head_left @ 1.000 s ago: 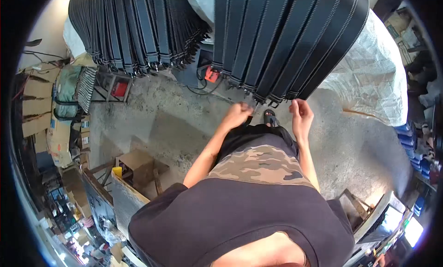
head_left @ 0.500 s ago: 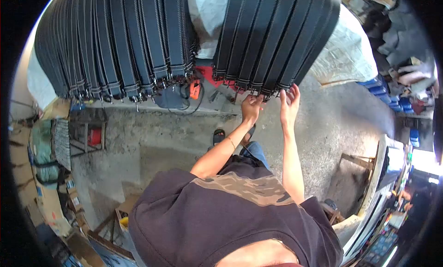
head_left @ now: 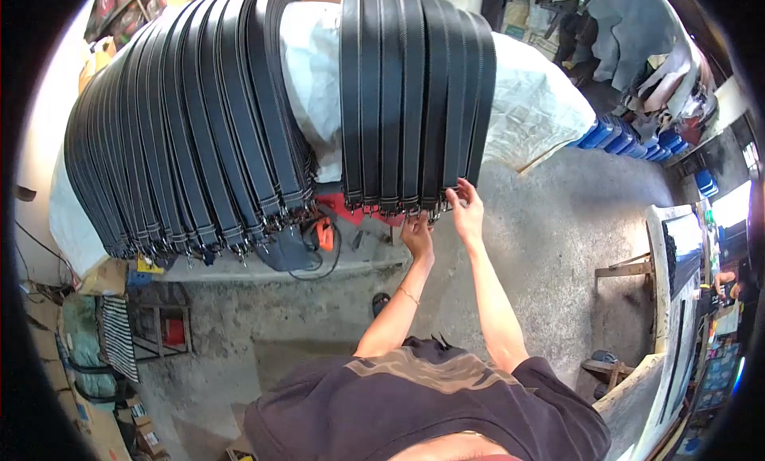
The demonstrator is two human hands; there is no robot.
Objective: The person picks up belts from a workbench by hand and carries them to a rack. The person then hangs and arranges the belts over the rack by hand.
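Observation:
Black stitched straps [head_left: 390, 102] hang side by side over a white sheet [head_left: 538, 94], with metal buckles at their lower ends. My left hand [head_left: 417, 236] is at the buckles of the right bundle, its fingers bent and close together from below; what they grip is too small to make out. My right hand [head_left: 467, 209] touches the lower right corner of the same bundle, fingers apart, thumb near the strap end. A larger bundle of similar straps [head_left: 191, 126] hangs to the left, its ends also carrying buckles.
An orange object [head_left: 324, 234] with a black cable lies below the straps. Blue stacked items [head_left: 621, 136] stand at the right. A metal frame [head_left: 163, 321] is on the floor at the left, and a wooden-legged table [head_left: 657, 278] stands at the right.
The view has shifted, showing more of the strap tops. Both hands have come up from below the right bundle to its buckle ends, where they stay.

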